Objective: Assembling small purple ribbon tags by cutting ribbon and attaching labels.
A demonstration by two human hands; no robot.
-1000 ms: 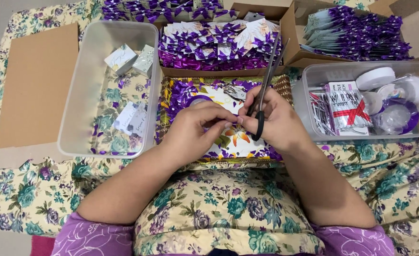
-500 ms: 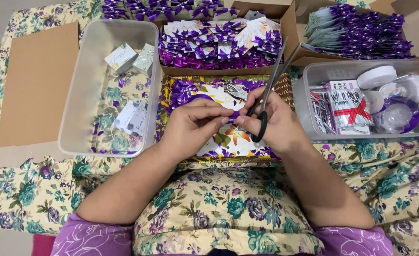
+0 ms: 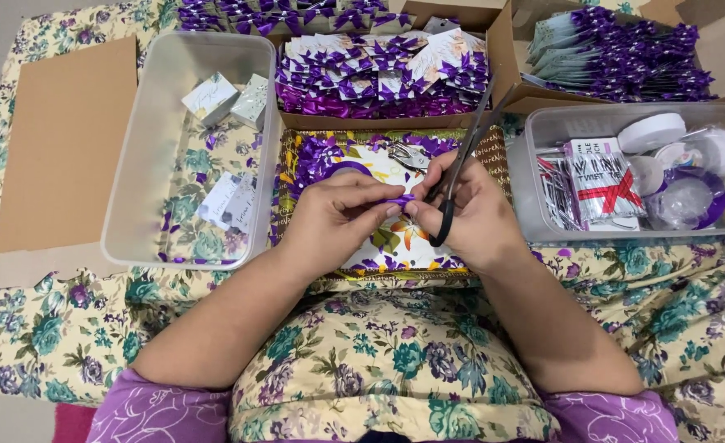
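Together, left hand (image 3: 333, 215) and scissors-holding right hand (image 3: 469, 215) pinch purple ribbon (image 3: 398, 200) between fingertips.

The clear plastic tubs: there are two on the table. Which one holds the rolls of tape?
The clear tub on the right, beside the right hand, holds white tape rolls. The left tub holds only small printed cards and purple scraps.

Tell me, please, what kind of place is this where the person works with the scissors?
Probably a home craft corner, not a factory. A floral cloth covers the surface, cardboard boxes of purple bows stand behind, and clear plastic bins hold small supplies. The right hand holds scissors; the left hand pinches purple ribbon.
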